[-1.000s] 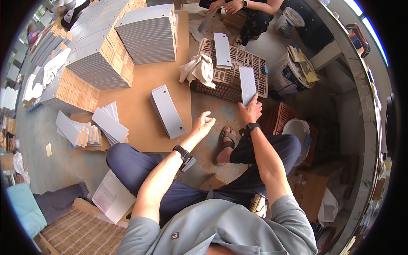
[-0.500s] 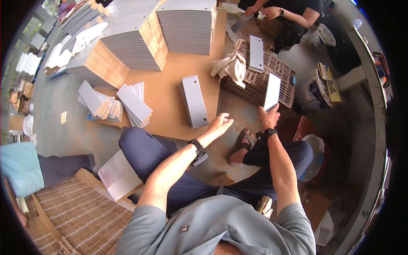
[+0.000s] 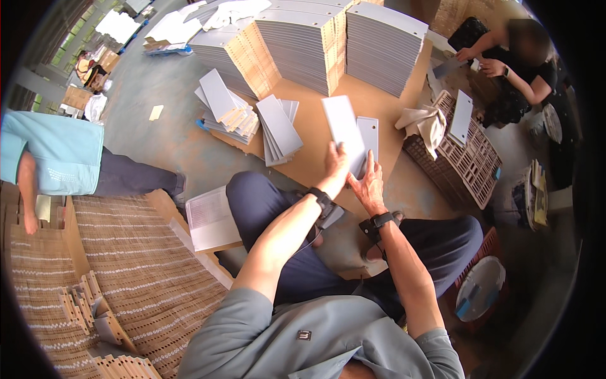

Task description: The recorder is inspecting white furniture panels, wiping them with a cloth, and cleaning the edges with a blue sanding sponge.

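The left hand [image 3: 336, 161] has its fingers curled tight on one pale, flat, rectangular panel [image 3: 343, 123]; the right hand [image 3: 371, 184] spreads its fingers at the lower end, gripping or not I cannot tell. From the hands, one grey holed panel [image 3: 371, 134] shows at one o'clock, two fanned grey piles [image 3: 279, 126] at ten, three tall grey stacks [image 3: 385, 50] from eleven to half past twelve, one brown plastic crate [image 3: 476, 170] near three.

My left hand [image 3: 337, 162] grips a pale panel [image 3: 344, 126] angled toward half past eleven, partly covering a grey panel [image 3: 370, 138], while my right hand [image 3: 369, 186] sits at their near ends. From my hands, fanned panels [image 3: 279, 125] lie at ten o'clock, tall stacks [image 3: 382, 50] rise at twelve, and a slatted crate [image 3: 475, 169] stands at three.
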A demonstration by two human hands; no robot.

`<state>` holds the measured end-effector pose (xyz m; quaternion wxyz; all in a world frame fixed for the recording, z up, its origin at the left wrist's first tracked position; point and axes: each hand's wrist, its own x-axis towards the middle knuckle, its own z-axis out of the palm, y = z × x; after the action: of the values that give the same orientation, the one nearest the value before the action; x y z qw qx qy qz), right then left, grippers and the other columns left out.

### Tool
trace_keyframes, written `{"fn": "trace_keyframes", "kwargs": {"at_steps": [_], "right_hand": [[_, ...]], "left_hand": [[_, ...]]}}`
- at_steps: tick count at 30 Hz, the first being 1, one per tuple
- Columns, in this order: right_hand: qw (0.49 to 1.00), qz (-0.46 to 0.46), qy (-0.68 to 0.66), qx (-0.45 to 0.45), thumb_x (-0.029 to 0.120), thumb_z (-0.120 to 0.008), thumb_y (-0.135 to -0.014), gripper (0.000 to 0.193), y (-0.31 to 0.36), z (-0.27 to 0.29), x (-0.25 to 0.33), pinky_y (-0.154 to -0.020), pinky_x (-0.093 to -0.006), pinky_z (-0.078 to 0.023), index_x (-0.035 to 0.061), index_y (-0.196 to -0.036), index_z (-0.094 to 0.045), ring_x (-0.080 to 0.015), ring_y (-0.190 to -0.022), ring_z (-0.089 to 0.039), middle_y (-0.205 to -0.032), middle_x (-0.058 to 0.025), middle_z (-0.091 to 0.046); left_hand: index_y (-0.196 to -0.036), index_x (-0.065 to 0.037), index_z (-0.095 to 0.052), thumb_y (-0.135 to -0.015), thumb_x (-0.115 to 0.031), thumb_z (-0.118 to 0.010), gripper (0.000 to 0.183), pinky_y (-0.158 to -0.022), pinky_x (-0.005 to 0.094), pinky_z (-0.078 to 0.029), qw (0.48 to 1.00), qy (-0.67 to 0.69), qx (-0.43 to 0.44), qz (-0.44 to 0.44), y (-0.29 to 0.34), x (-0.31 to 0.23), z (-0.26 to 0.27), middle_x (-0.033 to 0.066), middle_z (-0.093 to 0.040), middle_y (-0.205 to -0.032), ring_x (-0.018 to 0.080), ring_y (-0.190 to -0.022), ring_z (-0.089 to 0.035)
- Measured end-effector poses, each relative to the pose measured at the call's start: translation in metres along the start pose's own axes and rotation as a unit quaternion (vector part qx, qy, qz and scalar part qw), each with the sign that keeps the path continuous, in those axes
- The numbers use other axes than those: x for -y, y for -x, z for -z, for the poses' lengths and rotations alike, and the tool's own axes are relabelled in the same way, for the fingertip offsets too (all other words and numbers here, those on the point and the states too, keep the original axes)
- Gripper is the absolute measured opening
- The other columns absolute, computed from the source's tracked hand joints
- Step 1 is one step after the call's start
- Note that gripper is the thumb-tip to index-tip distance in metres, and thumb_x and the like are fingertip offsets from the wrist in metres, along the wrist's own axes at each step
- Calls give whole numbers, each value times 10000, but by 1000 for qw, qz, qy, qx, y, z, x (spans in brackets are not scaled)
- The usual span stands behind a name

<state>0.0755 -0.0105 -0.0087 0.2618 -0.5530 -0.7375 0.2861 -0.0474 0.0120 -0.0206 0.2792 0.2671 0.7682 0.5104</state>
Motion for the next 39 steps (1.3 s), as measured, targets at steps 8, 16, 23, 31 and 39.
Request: {"fn": "trace_keyframes", "kwargs": {"at_steps": [8, 16, 23, 31, 39], "right_hand": [[986, -118, 109, -44, 418, -776, -782, 884, -12, -11, -52, -1005, -511, -420, 42, -1475, -377, -386, -1257, -456, -1378, -212, -455], [984, -135, 108, 36, 458, -841, -700, 1146, -13, -29, -31, -994, -517, -450, -24, -1524, -207, -396, -1286, -449, -1428, -231, -412], [987, -152, 49, 20, 318, -794, -708, 1103, -9, -22, -49, -1000, -455, -472, -84, -1514, -157, -422, -1249, -467, -1375, -273, -416], [994, -86, -66, -32, 359, -823, -744, 1087, 28, 23, -54, -1008, -440, -481, -96, -1498, -186, -421, -1222, -503, -1367, -296, -405], [655, -199, -705, 187, 485, -653, -926, 666, 52, 115, -95, -937, -480, -547, 51, -1399, -476, -263, -1168, -608, -1279, -131, -619]], "left_hand": [[-1313, 44, -489, -998, -224, -501, 413, -1016, 451, -447, 977, -55, -203, -38, -132, 42, 122, 294, -619, -1173, 431, -1132, -592], [-1371, -41, -459, -880, -261, -668, 577, -1023, 501, -443, 946, -265, -147, 114, -143, 56, 145, 260, -504, -1310, 395, -1251, -491], [-1370, -4, -437, -892, -218, -676, 576, -1063, 485, -367, 940, -225, 6, -255, -26, 25, 49, 241, -509, -1277, 400, -1222, -472], [-1381, 43, -449, -953, -407, -627, 646, -964, 429, -482, 968, -64, 243, 2, 28, 34, -50, 221, -623, -1240, 319, -1121, -605], [-1282, -102, -543, -1011, -445, -538, 437, -662, 322, -551, 806, 228, 522, 163, 73, -33, -64, 44, -644, -1081, 132, -903, -628]]}}
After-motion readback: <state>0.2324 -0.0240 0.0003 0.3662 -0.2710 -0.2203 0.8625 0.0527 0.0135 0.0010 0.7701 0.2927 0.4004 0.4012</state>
